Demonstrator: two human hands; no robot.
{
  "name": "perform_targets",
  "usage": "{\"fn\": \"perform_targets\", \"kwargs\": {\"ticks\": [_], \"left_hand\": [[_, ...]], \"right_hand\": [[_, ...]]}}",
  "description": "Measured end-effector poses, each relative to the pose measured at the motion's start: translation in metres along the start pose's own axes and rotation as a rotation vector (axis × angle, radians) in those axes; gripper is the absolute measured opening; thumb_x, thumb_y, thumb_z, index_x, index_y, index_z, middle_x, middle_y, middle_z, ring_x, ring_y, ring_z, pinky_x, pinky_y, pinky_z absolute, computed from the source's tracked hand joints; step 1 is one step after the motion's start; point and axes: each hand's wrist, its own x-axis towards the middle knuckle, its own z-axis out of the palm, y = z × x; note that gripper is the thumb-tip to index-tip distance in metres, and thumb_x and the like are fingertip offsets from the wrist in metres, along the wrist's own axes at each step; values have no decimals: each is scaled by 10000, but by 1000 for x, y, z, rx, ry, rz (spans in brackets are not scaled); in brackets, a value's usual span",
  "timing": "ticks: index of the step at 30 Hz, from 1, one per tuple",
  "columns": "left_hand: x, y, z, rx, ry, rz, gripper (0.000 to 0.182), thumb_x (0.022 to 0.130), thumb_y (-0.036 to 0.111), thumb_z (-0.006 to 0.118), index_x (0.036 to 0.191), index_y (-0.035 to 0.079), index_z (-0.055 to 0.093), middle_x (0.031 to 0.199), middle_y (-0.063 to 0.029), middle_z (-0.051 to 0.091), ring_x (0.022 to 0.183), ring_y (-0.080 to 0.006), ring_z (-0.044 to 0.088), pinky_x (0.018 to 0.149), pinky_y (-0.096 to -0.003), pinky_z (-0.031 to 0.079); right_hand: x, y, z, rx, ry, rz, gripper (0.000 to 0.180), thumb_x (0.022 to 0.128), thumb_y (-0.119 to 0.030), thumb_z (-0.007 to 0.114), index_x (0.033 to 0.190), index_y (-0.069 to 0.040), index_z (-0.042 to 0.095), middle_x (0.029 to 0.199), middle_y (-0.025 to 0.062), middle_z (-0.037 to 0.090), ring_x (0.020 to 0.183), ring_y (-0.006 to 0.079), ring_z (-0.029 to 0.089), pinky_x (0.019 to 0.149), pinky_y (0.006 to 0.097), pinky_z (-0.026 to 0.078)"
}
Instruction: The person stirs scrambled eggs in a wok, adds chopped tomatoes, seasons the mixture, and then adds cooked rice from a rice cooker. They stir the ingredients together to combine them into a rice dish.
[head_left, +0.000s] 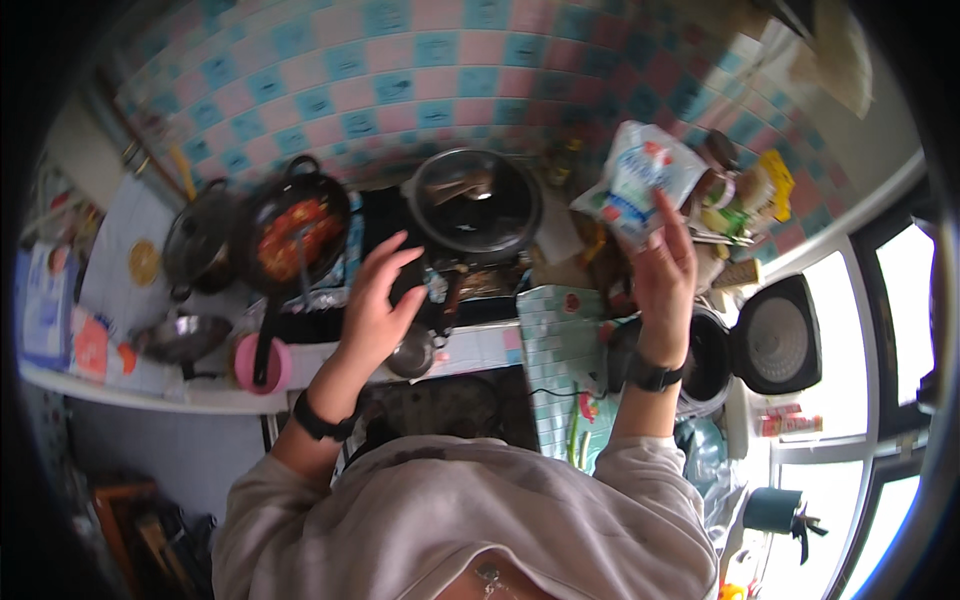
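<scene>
A white printed plastic pouch (637, 176) is pinched in my right hand (667, 266), raised near the tiled wall at the right of the stove. My left hand (382, 300) hangs over the front of the stove with its fingers apart, holding nothing. To its left a dark wok (330, 199) contains red, chunky cooked food (296, 236), and a utensil handle leans out of it. Behind my left hand stands a wide pan under a glass lid (476, 199). Just below that hand lies a small round metal ladle or pan (411, 352).
A lidded pot (196, 240), a small metal pan (184, 334) and a pink bowl (262, 364) crowd the left counter. A rice cooker with its lid raised (776, 334) stands at the right. Green onions (576, 427) lie near a dark cable.
</scene>
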Motion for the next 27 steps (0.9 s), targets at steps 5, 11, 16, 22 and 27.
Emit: {"fn": "perform_targets", "kwargs": {"ticks": [5,11,16,22,27], "left_hand": [[-1,-5,-32,-265,-109,-108,608,830,97,735,1360,50,441,1376,-111,517,1189,-234,557,983,-370,451],[-16,-40,-100,-430,37,-232,700,781,125,812,1334,27,395,1033,-98,629,961,-175,617,849,-322,492],[-31,-81,-150,-432,111,-216,747,768,107,817,1354,25,361,994,-98,641,932,-168,621,841,-317,489],[-48,-132,-189,-309,87,-183,671,805,99,765,1350,30,379,1013,-115,668,922,-199,660,870,-343,502],[-74,-186,-234,-283,237,-331,456,871,82,678,1276,44,473,987,-116,680,874,-188,673,784,-303,536]], "right_hand": [[-40,68,110,427,-308,370,648,909,-170,644,1453,14,345,1400,192,475,1265,319,503,1047,503,393],[-45,118,214,327,-402,332,676,880,-73,664,1458,-78,313,1426,147,424,1296,289,456,1047,443,415],[-38,156,285,119,-226,394,460,942,-109,589,1348,-63,377,1197,105,583,1034,143,581,797,287,505],[-31,199,324,-342,-67,413,257,980,-262,579,941,-21,657,736,-15,635,564,25,532,444,184,401],[2,217,336,-1141,-106,-99,291,929,-230,632,769,8,583,565,104,516,491,145,466,487,329,387]]}}
